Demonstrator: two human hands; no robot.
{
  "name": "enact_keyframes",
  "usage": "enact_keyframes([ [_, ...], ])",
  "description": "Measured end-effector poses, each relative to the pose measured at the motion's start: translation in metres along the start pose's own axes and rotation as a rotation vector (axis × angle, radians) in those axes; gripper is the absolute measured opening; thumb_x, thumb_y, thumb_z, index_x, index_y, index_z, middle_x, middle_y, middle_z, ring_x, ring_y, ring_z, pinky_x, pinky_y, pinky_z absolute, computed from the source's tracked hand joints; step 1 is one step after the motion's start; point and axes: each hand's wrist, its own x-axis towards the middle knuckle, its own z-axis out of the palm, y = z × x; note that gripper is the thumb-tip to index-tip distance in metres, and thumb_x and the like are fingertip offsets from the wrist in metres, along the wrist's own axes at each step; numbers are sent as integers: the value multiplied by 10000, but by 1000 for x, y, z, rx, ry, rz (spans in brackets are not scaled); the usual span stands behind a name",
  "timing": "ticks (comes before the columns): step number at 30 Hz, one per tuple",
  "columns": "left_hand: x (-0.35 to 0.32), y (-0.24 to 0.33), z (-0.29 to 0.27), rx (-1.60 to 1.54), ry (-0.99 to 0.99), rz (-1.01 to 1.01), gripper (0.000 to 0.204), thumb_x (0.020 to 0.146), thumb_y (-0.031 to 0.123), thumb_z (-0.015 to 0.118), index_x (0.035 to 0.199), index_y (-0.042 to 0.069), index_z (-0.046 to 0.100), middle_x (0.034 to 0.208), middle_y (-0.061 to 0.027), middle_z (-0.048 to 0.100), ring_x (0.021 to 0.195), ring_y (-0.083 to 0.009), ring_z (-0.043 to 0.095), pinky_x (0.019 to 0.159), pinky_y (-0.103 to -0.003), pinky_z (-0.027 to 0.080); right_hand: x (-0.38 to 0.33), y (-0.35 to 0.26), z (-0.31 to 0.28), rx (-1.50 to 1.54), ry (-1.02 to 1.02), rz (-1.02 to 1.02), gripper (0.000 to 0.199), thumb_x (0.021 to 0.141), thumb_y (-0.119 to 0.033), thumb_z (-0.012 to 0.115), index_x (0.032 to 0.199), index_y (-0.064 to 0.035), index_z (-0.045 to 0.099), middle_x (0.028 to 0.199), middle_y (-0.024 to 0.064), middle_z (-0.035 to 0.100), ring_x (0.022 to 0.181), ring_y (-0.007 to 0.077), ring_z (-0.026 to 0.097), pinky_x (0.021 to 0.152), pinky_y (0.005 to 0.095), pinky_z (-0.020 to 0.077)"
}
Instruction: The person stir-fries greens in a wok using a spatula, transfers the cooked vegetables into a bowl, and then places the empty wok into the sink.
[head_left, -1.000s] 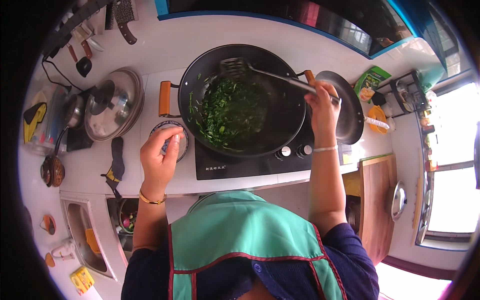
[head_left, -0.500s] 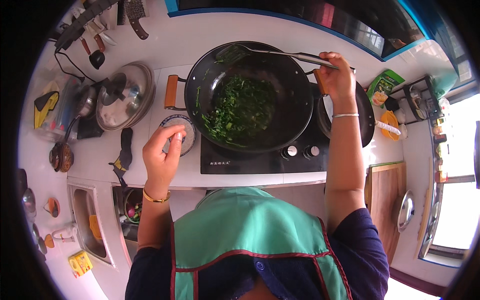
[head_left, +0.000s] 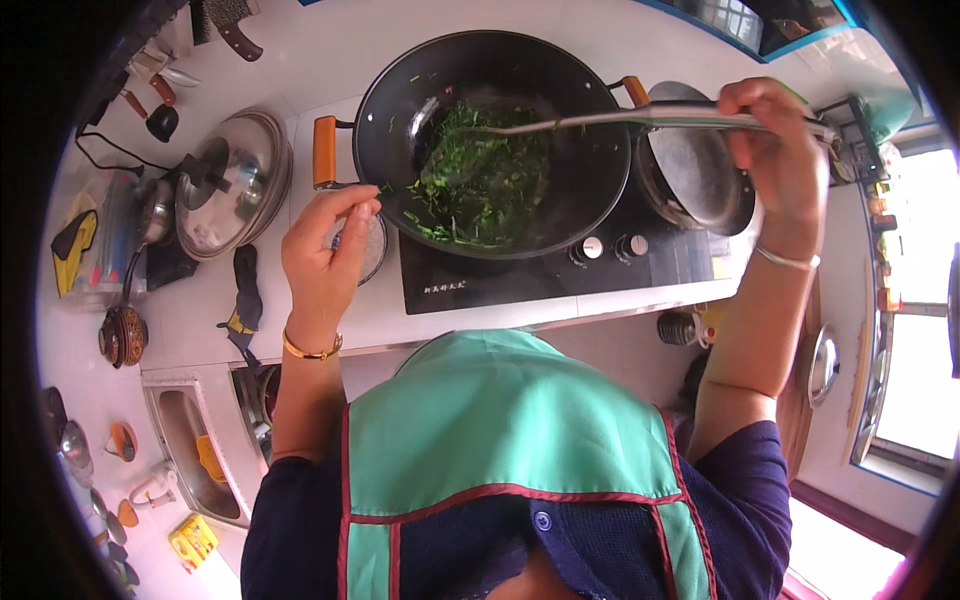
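Observation:
My right hand (head_left: 775,150), raised at the right, is closed round the metal handle of a spatula (head_left: 570,121). Its head is down among chopped leafy greens (head_left: 490,190) in a black wok (head_left: 590,160) with wooden side handles, and the greens partly hide it. Just off the wok's lower left rim is my left hand (head_left: 325,240), thumb and fingertips pressed together; whether anything is pinched there is hidden. Partly behind that hand a small blue-rimmed bowl (head_left: 376,245) stands on the counter. Under the wok is a black cooktop (head_left: 500,285) with two knobs.
A dark pan (head_left: 700,175) stands right of the wok. At the left are a large steel lid (head_left: 235,180), a dark cloth (head_left: 247,290) and a lidded brown pot (head_left: 122,335). A sink (head_left: 190,420) lies at lower left. Knives and a ladle (head_left: 162,122) hang at upper left.
The spatula's head has gone from the wok's far rim down into the greens, and my right hand has moved right. My left hand is closer to the wok's rim. The whole view has shifted and tilted.

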Motion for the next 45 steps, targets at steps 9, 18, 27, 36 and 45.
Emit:
enact_keyframes([
  [9, 3, -44, -7, -176, -36, -43, 130, 887, 25, 583, 996, 7, 653, 865, -80, 676, 810, -144, 655, 749, -241, 499, -20, -34, 125, -353, 96, 138, 270, 920, -170, 485, 1022, 16, 651, 830, 59, 676, 483, 57, 505, 448, 180, 396],
  [18, 19, -64, -12, -276, -88, -14, 133, 878, 20, 590, 992, 14, 657, 869, -75, 682, 801, -134, 656, 736, -236, 498, -49, -99, 99, -546, 268, 8, 350, 958, -205, 412, 927, 22, 677, 832, 116, 679, 488, 67, 512, 391, 167, 353],
  [27, 50, -42, 14, -266, -230, 138, 140, 865, 25, 609, 997, 35, 655, 846, -73, 666, 756, -156, 648, 668, -241, 489, -13, -28, 161, -523, 481, -56, 213, 905, -214, 626, 891, -20, 714, 758, 38, 697, 496, 37, 514, 447, 170, 400],
  [36, 50, -39, 14, -240, -242, 103, 137, 888, 40, 596, 1009, -2, 646, 875, -74, 667, 801, -130, 644, 716, -231, 489, 8, 38, 74, -596, 794, 241, 359, 871, -356, 647, 749, -21, 689, 640, 30, 648, 446, 79, 540, 441, 204, 433],
  [45, 41, -33, -5, -239, -56, 92, 128, 876, 30, 598, 989, 19, 656, 849, -82, 671, 764, -142, 646, 688, -233, 490, 8, -29, 89, -649, 525, 126, 431, 869, -420, 640, 679, -34, 663, 629, 41, 642, 415, 64, 482, 399, 203, 391],
])
